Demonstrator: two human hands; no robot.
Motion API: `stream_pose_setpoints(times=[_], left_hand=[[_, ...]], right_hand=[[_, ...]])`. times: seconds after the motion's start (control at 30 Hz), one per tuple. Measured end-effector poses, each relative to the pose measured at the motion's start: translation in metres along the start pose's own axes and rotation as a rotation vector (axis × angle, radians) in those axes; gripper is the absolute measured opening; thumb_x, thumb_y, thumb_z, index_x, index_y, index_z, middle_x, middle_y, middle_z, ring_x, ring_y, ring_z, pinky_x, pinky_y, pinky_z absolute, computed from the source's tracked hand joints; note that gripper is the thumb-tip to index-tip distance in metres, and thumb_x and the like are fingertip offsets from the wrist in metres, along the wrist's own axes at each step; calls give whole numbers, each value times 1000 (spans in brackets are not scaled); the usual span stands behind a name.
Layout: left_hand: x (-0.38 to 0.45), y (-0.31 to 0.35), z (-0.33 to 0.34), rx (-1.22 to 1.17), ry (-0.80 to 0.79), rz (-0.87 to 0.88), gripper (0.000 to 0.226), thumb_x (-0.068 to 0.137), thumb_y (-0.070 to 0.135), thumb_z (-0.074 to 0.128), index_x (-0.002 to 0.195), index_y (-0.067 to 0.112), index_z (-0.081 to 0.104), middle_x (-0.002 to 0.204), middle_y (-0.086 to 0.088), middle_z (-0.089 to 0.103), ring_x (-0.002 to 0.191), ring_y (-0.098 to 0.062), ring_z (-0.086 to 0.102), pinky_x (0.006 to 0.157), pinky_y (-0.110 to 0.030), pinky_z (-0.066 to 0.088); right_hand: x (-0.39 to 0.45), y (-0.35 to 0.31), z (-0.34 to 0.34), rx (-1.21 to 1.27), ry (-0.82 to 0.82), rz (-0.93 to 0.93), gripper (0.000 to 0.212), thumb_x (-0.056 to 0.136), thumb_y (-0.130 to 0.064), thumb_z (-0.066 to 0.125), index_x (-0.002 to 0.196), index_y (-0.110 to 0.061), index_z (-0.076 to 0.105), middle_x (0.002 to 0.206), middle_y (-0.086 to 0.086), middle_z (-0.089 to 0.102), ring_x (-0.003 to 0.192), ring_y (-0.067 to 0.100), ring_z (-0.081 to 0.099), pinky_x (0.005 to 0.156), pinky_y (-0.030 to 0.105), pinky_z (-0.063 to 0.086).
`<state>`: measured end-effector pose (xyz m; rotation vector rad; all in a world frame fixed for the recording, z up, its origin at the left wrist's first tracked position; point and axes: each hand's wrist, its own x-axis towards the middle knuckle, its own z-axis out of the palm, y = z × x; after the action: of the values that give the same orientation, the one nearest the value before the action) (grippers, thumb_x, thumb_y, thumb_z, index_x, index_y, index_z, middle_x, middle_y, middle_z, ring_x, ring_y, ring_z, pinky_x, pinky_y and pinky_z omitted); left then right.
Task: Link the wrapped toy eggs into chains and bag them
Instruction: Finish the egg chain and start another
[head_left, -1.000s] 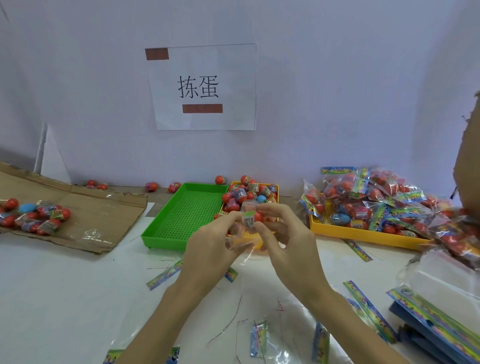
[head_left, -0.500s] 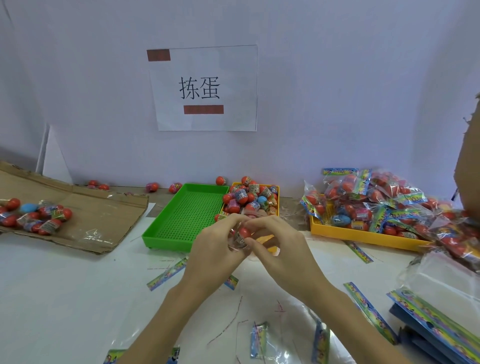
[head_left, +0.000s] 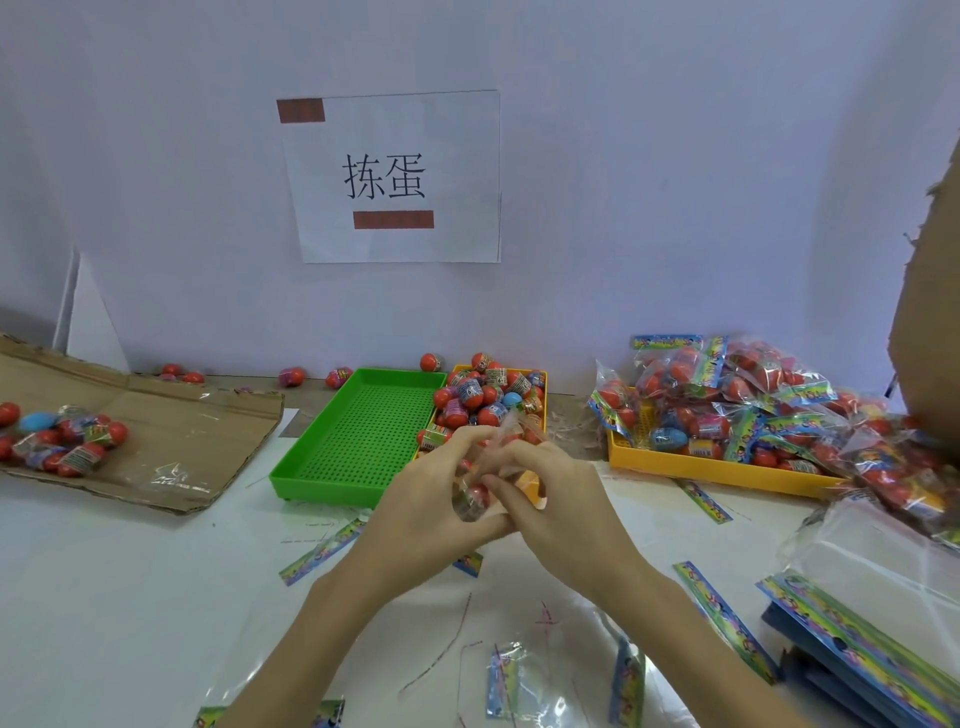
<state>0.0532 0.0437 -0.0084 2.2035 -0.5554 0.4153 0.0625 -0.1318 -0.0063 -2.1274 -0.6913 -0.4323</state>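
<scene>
Both hands meet over the table's middle, in front of the trays. My left hand (head_left: 426, 499) cups a red wrapped toy egg (head_left: 471, 500) in clear film, fingers curled round it. My right hand (head_left: 550, 499) pinches the film of the same egg from the right, with a strip of clear wrap (head_left: 506, 423) sticking up between the fingers. Behind the hands a small yellow tray (head_left: 540, 375) holds a pile of loose wrapped eggs (head_left: 483, 395), mostly red, one blue.
An empty green tray (head_left: 358, 431) stands left of the egg tray. A yellow tray (head_left: 696, 465) at right is heaped with filled bags (head_left: 753, 395). Cardboard (head_left: 171, 431) with eggs lies at left. Flat printed bags (head_left: 857, 639) and label strips (head_left: 722, 618) lie nearby.
Both hands have come down and toward me with the egg. It sat at the fingertips before; it now lies lower, cupped in my left palm.
</scene>
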Motion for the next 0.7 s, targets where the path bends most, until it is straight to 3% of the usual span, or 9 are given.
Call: stream_pose_setpoints(times=[0.1,0.23,0.33,0.5,0.57,0.63,0.7], left_hand=[[0,-4,-3,13,-3,-14,33,84,38,83,110,33,64,81,24,65,67,0,60,60,-17,41],[-1,-7,-4,54,-11,-72,20,89,30,80,91,35,61,72,17,64,64,-8,60,62,-37,50],[0,-11,-10,80,66,-124,17,88,31,82,96,34,67,81,20,71,72,-2,67,68,-34,55],[4,-23,-24,74,302,-293,16,86,42,82,94,36,70,89,21,72,86,9,64,68,-16,48],[5,-27,-28,-36,420,-376,17,87,41,82,95,33,68,94,18,71,92,5,65,73,-19,51],[6,-30,-32,-215,484,-453,19,89,38,80,100,28,68,103,11,73,97,-10,71,82,-33,58],[7,-32,-33,-378,518,-503,21,90,35,80,105,24,68,110,1,74,86,-17,77,78,-33,60]], right_hand=[[0,0,2,-57,-14,9,13,102,-23,60,103,-35,66,100,-15,62,103,4,52,85,26,45],[0,1,6,-63,-127,-10,12,108,-26,49,110,-38,50,106,-29,57,109,-18,38,89,23,30],[1,-2,6,45,-62,-25,24,106,-22,53,121,-40,44,113,-31,63,114,-16,51,97,20,35],[6,0,2,107,208,-66,26,103,-5,54,119,-25,61,114,-16,69,112,3,64,92,17,50],[8,6,5,78,199,-17,25,104,-6,53,116,-23,66,111,-16,69,109,2,62,89,15,50],[9,12,10,57,122,21,25,105,-8,52,118,-22,69,114,-16,69,110,-1,61,89,14,49],[14,18,18,4,23,16,28,107,-10,49,124,-23,67,122,-14,67,114,-3,57,94,10,44]])
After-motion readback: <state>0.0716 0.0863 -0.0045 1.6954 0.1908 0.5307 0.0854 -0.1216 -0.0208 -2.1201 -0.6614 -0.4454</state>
